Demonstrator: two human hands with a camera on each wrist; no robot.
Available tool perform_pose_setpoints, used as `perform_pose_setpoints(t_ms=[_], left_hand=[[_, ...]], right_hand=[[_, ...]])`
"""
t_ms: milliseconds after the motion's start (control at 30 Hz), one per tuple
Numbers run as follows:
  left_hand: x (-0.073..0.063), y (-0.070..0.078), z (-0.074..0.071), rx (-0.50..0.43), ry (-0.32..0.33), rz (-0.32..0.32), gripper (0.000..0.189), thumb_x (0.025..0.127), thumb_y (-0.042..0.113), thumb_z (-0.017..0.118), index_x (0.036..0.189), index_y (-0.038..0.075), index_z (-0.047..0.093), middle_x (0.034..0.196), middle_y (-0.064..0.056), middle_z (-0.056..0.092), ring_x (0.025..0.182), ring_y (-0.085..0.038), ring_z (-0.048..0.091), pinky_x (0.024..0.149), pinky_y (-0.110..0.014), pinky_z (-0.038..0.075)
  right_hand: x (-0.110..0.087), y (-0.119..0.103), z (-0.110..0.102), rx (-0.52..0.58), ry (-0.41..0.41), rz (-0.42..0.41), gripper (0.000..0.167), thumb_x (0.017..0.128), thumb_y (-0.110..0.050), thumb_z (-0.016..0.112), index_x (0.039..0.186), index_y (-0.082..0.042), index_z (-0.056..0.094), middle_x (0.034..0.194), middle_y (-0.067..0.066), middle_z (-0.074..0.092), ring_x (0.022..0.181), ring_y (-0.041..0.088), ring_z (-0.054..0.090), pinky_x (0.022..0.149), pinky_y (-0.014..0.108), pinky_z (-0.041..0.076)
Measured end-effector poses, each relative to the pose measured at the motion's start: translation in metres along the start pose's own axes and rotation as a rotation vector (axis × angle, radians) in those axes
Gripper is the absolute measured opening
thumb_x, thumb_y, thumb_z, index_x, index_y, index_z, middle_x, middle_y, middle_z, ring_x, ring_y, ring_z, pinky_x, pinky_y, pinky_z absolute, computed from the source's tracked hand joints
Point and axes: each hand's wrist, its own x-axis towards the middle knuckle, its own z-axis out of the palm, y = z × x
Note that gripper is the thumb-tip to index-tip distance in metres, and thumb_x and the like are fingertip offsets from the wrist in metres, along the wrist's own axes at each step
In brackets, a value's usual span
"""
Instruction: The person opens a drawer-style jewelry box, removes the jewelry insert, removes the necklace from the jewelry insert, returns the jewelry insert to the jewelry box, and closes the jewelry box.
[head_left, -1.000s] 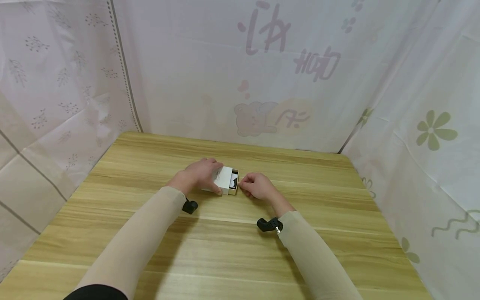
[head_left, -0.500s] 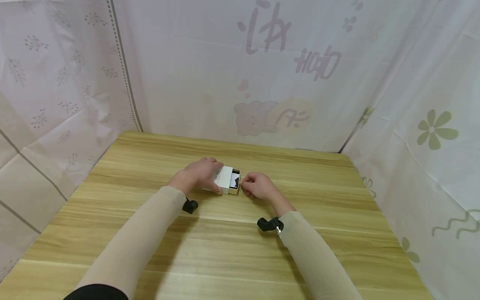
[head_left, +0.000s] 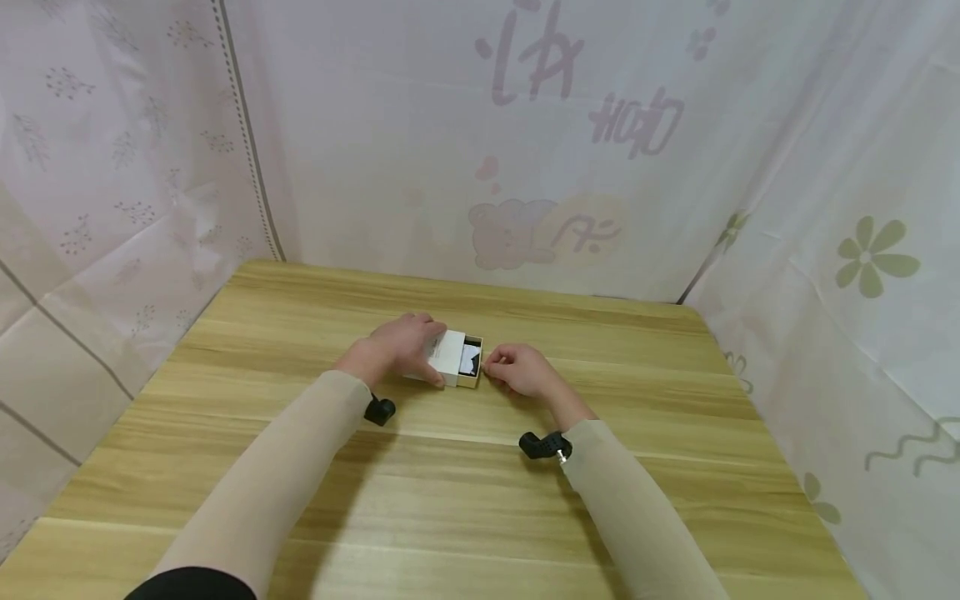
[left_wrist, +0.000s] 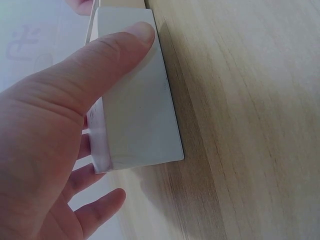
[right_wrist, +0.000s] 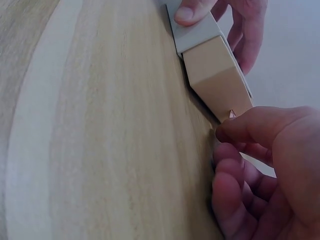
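A small white slide box (head_left: 450, 353) lies on the wooden table, its gold-tan inner drawer (right_wrist: 216, 75) standing partly out of the right end. My left hand (head_left: 406, 343) grips the white outer sleeve, thumb along the near side and fingers across the far side. At the drawer's outer end my right hand (head_left: 521, 369) pinches with thumb and forefinger, the other fingers curled in. Close by the thumb a small shiny pinkish bit (right_wrist: 232, 114) shows on the drawer end; the pinched tip is hidden. A white piece with black (head_left: 470, 359) shows inside the drawer.
The wooden table (head_left: 450, 500) reaches back to a pale printed curtain (head_left: 375, 167), with more curtain at both sides. Black wrist cameras (head_left: 380, 410) sit on both wrists, at the ends of beige sleeves (head_left: 270, 475).
My right hand has shifted slightly to the right, and the drawer has slid a little further out of the sleeve. My left hand has stayed in place on the box.
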Motion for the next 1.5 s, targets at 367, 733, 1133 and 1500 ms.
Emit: perform_pose_setpoints(t_ms=[367,733,1133,1500], left_hand=[[0.0000,-0.0011,0.0013,0.001,0.005,0.007,0.102,0.082,0.053,0.095,0.164,0.011,0.050,0.160,-0.017,0.056,0.144,-0.038,0.056,0.118,-0.054,0.051],[0.0009,-0.0020,0.0007,0.004,0.007,0.007,0.101,0.083,0.054,0.094,0.163,0.013,0.050,0.160,-0.016,0.056,0.143,-0.037,0.057,0.116,-0.054,0.052],[0.0004,-0.0004,-0.0009,0.010,-0.004,0.004,0.103,0.083,0.055,0.094,0.165,0.013,0.049,0.161,-0.017,0.055,0.143,-0.037,0.057,0.117,-0.055,0.052],[0.0017,-0.0011,0.0011,0.022,-0.006,0.005,0.102,0.083,0.056,0.093,0.165,0.014,0.048,0.162,-0.016,0.055,0.144,-0.037,0.056,0.118,-0.055,0.052]], right_hand=[[-0.0039,-0.0018,-0.0009,0.041,-0.003,0.028,0.023,0.110,-0.030,0.069,0.103,-0.008,0.074,0.075,0.001,0.062,0.062,0.013,0.060,0.060,0.027,0.058],[-0.0032,0.0013,-0.0029,0.083,-0.005,0.025,0.021,0.110,-0.028,0.069,0.104,-0.008,0.075,0.078,0.003,0.064,0.065,0.014,0.062,0.061,0.028,0.060],[-0.0060,0.0034,-0.0058,0.117,-0.015,0.013,0.019,0.109,-0.024,0.069,0.103,-0.006,0.073,0.081,0.005,0.067,0.069,0.015,0.065,0.062,0.028,0.062],[-0.0096,0.0042,-0.0065,0.153,-0.020,0.005,0.019,0.110,-0.021,0.068,0.101,-0.004,0.070,0.083,0.006,0.068,0.070,0.016,0.065,0.065,0.028,0.062]])
